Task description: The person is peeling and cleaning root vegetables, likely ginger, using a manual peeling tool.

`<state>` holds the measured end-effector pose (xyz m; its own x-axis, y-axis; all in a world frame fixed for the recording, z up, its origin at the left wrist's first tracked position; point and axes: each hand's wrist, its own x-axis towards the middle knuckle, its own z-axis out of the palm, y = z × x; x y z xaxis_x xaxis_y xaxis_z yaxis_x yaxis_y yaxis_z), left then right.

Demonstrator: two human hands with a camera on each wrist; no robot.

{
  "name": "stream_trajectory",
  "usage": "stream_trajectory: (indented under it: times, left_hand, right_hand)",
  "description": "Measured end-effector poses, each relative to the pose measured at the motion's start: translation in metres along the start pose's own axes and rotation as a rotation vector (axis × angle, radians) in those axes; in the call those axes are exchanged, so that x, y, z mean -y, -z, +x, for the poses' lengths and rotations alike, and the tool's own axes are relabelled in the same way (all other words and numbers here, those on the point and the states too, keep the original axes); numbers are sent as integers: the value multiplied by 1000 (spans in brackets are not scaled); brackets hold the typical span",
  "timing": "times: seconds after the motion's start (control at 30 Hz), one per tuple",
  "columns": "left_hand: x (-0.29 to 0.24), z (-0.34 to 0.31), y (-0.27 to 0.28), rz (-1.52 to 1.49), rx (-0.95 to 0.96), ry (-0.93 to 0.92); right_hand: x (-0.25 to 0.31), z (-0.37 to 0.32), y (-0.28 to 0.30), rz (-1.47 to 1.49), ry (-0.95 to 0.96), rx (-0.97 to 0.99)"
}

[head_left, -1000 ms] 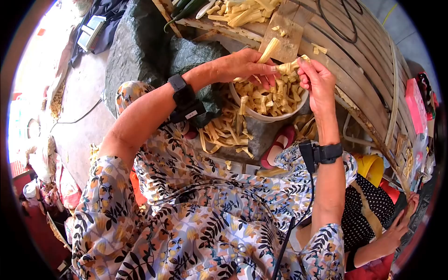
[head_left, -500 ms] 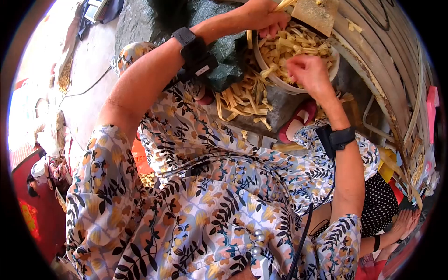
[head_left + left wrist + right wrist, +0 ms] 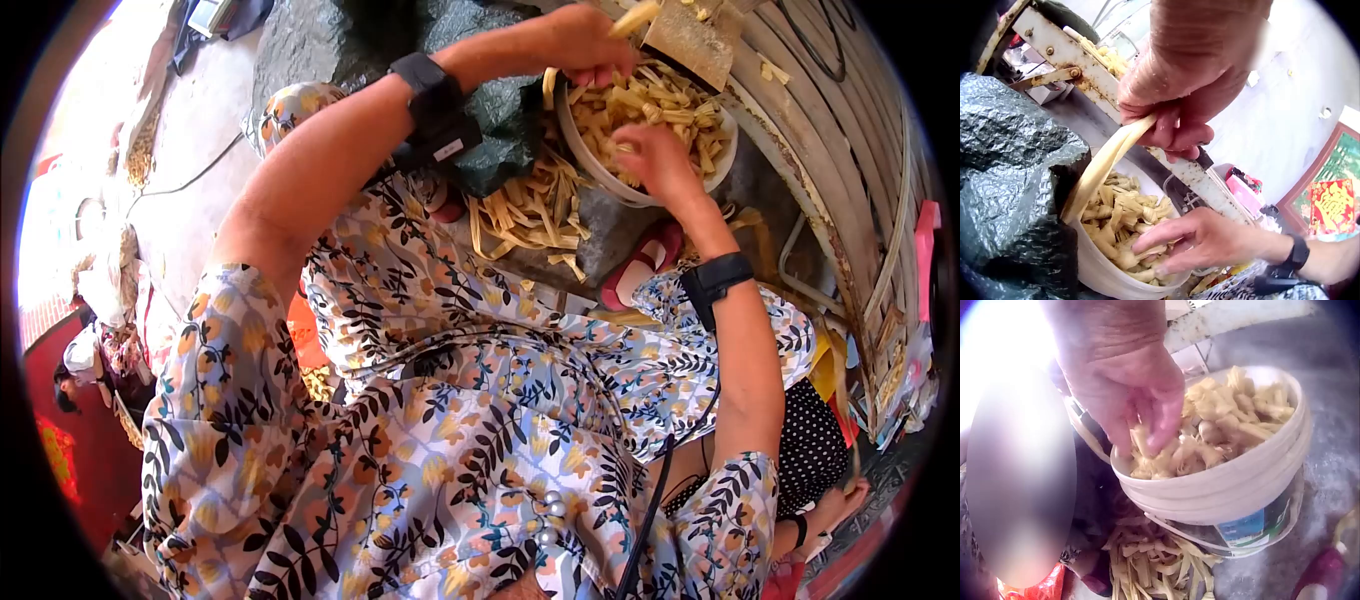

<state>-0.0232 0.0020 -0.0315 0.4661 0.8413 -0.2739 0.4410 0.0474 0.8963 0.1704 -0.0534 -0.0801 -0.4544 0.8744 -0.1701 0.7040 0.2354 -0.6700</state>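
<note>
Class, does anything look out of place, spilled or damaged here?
Two things: loose yellowish strips lie on the ground beside the bucket, perhaps spilled, perhaps put there; and brown rust mars the pale metal frame, which looks worn.

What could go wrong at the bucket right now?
Spill: the knotted pieces sit up near the bucket's rim; a bump may tip some out.
Snag: the strip in the left hand hangs by the rim and could catch.
Trampling: loose strips lie on the ground by a shoe and might get stepped on.
</note>
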Motion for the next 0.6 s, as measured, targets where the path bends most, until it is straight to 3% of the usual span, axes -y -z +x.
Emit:
stream_trajectory:
  times: [0.1, 0.13, 0.17, 0.23, 0.27, 0.33, 0.4, 0.5, 0.6]
  left_hand:
    - [-13, -4, -9, 191, 25, -27]
    - [-20, -6, -10, 188, 41, -47]
    - [-26, -9, -12, 183, 60, -62]
    - [-29, -8, -23, 174, 9, -80]
    - [-33, -5, -27, 285, 17, -153]
    - [-46, -9, -35, 233, 62, -160]
    - [-52, -8, -34, 127, 166, -117]
    - [-48, -9, -12, -178, 225, -224]
    - [-42, -8, 4, -215, 237, -270]
  right_hand:
    - [29, -14, 34, 37, -115, 48]
    - [25, -11, 43, 232, 4, -62]
    - [23, -11, 54, 625, 8, -99]
    - [53, -21, 79, 700, -129, -148]
    - [55, -19, 77, 764, -109, -176]
    - [53, -14, 73, 892, -74, -232]
    - [40, -14, 77, 948, -95, -298]
    - [24, -17, 100, 892, -20, -404]
    - [21, -22, 108, 863, 74, -443]
